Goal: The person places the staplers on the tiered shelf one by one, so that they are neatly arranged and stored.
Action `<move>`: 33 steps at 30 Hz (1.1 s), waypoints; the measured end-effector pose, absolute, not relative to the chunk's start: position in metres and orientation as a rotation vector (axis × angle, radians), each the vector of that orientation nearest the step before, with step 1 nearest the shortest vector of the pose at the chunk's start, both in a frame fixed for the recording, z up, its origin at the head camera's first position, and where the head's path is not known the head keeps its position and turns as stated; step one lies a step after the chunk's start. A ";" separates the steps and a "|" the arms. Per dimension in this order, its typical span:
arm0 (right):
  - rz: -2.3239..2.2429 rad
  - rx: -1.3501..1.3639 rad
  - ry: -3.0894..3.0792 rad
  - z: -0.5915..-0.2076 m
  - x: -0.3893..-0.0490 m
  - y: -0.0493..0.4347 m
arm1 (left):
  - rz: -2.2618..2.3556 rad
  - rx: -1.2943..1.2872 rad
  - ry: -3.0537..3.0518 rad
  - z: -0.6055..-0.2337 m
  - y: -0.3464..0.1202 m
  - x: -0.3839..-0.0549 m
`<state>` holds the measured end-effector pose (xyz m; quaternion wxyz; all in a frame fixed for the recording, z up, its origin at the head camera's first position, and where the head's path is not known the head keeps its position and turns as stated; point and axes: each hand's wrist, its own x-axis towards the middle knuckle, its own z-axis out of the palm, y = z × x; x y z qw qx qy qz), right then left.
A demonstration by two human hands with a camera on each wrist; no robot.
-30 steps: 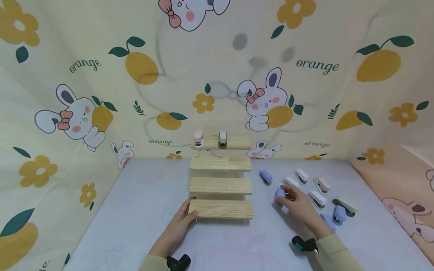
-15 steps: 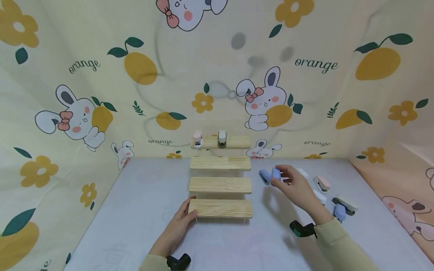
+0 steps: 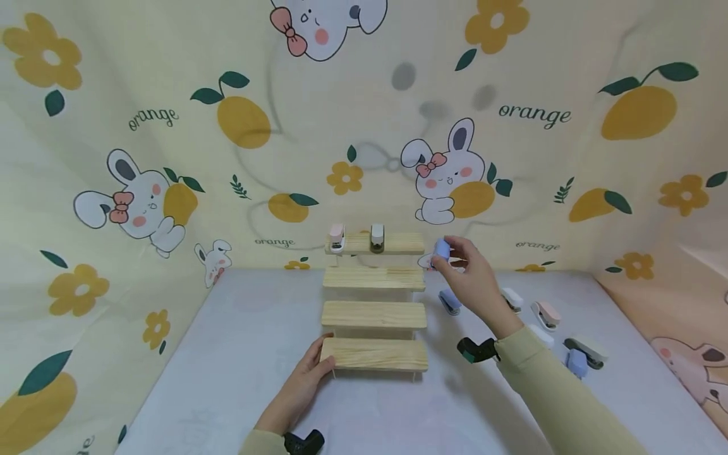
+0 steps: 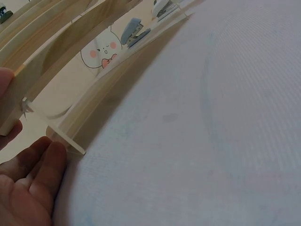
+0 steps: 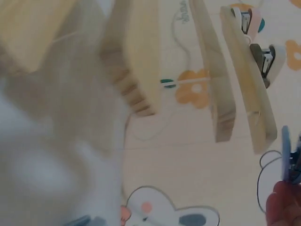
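In the head view, my right hand [image 3: 476, 281] pinches a small blue stapler [image 3: 440, 251] in the air, just right of the top step of a wooden tiered display shelf [image 3: 375, 354]. Part of that stapler shows at the right edge of the right wrist view. My left hand [image 3: 300, 384] grips the left end of the lowest step, thumb on its front. On the top step stand a pink stapler [image 3: 337, 237] at the left and a white stapler with a dark base [image 3: 377, 238] near the middle. The three lower steps hold nothing.
Another blue stapler [image 3: 450, 301] lies on the table right of the shelf. Farther right are a white stapler [image 3: 512, 299], a pink one [image 3: 548, 314], a dark-based white one [image 3: 588, 351] and a blue one [image 3: 576, 363]. A patterned cloth hangs behind.
My right hand has picked the blue stapler off the table and carried it up and left to beside the top step. The left hand stays on the shelf.
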<state>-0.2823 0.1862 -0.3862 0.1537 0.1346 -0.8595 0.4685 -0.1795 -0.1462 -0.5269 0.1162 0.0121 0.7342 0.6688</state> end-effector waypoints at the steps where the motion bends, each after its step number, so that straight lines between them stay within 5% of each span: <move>1: 1.351 0.408 -2.442 -0.384 -0.286 0.183 | 1.959 0.041 2.150 -0.527 -0.146 -0.180; 18: 1.288 0.586 -2.536 -0.372 -0.328 0.154 | 1.963 0.052 2.145 -0.528 -0.146 -0.180; 33: 1.279 0.567 -2.621 -0.390 -0.331 0.155 | 1.937 0.031 2.159 -0.529 -0.147 -0.182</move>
